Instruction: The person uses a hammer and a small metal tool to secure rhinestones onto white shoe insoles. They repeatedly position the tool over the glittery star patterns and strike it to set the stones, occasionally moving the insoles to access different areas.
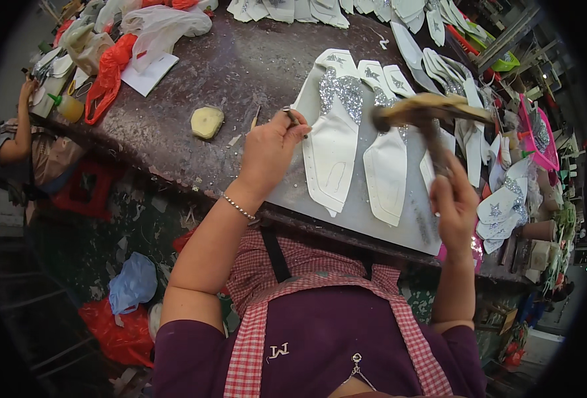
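Note:
My left hand [268, 149] is closed around a short, dark metal punch-like tool [291, 117], beside the left edge of a white shoe upper piece [332, 162] with silver glitter. A row of small holes runs along that piece's edge. My right hand [454, 202] grips a hammer [433, 111], its head blurred and raised over the pieces. Another white-and-glitter upper piece [386, 174] lies to the right, and further pieces are partly hidden behind the hammer and my right hand. These pieces rest on a pale grey board [366, 229] at the table's near edge.
A yellowish lump [207, 123] sits on the dark table [240, 60] left of the board. Plastic bags [164, 26] and a yellow bottle [69, 107] are at the far left. Stacked white pieces [293, 10] line the back. A pink basket [539, 136] stands right. Another person [25, 132] is at left.

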A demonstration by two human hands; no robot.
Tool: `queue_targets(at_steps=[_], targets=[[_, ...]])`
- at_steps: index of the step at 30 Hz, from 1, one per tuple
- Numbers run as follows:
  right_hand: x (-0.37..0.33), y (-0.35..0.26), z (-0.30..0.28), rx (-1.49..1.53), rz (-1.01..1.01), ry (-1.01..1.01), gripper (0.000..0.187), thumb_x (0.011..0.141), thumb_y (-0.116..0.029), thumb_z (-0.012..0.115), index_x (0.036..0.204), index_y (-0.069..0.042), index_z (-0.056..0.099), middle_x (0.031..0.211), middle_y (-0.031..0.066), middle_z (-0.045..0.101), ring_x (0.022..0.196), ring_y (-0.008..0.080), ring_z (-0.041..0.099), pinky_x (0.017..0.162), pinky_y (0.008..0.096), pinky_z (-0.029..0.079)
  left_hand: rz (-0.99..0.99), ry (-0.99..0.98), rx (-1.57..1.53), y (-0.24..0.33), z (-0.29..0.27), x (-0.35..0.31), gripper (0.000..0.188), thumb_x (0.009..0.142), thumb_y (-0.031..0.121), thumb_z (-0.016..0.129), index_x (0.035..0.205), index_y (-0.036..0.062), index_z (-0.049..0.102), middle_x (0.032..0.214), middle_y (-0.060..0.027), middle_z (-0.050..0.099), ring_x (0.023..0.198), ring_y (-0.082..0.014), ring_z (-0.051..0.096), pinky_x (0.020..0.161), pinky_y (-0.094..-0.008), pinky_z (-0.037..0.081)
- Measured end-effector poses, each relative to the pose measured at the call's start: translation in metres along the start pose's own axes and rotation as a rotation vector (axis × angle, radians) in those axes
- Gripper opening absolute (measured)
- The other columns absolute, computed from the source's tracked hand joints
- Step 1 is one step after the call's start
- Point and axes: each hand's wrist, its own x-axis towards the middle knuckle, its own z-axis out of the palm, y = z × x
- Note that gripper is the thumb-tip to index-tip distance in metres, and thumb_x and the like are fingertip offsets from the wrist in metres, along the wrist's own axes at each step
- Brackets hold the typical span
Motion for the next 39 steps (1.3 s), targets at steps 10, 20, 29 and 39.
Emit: queue_targets(at_steps=[10, 20, 29, 39], targets=[[0.061, -0.082, 0.029, 0.441, -0.645, 0.092, 0.035, 0.106, -0.023, 0.044, 0.131, 0.000, 0.051, 0.075, 0.0082, 0.058, 0.051, 0.0103, 0.049, 0.045, 0.0232, 0.039, 0.215, -0.013, 0.276, 0.002, 0.007, 0.009, 0.016, 0.090, 0.017, 0.067, 0.096, 0.0036, 0.060, 0.081, -0.0162, 0.068, 0.074, -0.0364, 0.067, 0.066, -0.0426, 0.051], [0.029, -0.053, 0.029, 0.041, -0.058, -0.128, 0.043, 0.096, -0.011, 0.062, 0.138, -0.003, 0.056, 0.078, -0.0041, 0.054, 0.069, 0.0045, 0.046, 0.062, 0.0206, 0.038, 0.095, 0.080, 0.073, -0.009, 0.006, 0.004, 0.016, 0.101, 0.013, 0.054, 0.098, -0.0024, 0.055, 0.083, -0.0168, 0.071, 0.079, -0.0279, 0.073, 0.066, -0.0356, 0.057], [0.008, -0.026, 0.027, 0.055, -0.032, -0.113, 0.044, 0.100, -0.014, 0.059, 0.141, 0.001, 0.051, 0.073, -0.0023, 0.054, 0.060, 0.0029, 0.043, 0.053, 0.0184, 0.034, 0.014, 0.005, 0.032, -0.012, 0.001, -0.006, 0.020, 0.096, 0.017, 0.063, 0.099, -0.0023, 0.063, 0.083, -0.0146, 0.071, 0.076, -0.0176, 0.071, 0.067, -0.0306, 0.054], [0.035, -0.068, 0.031, 0.120, -0.484, 0.000, 0.043, 0.097, -0.017, 0.057, 0.138, -0.004, 0.052, 0.072, 0.0097, 0.060, 0.056, 0.0175, 0.054, 0.052, 0.0279, 0.042, 0.353, 0.006, 0.247, 0.006, 0.004, -0.007, 0.017, 0.091, 0.016, 0.069, 0.089, 0.0018, 0.059, 0.077, -0.0155, 0.065, 0.068, -0.0349, 0.064, 0.061, -0.0398, 0.049]])
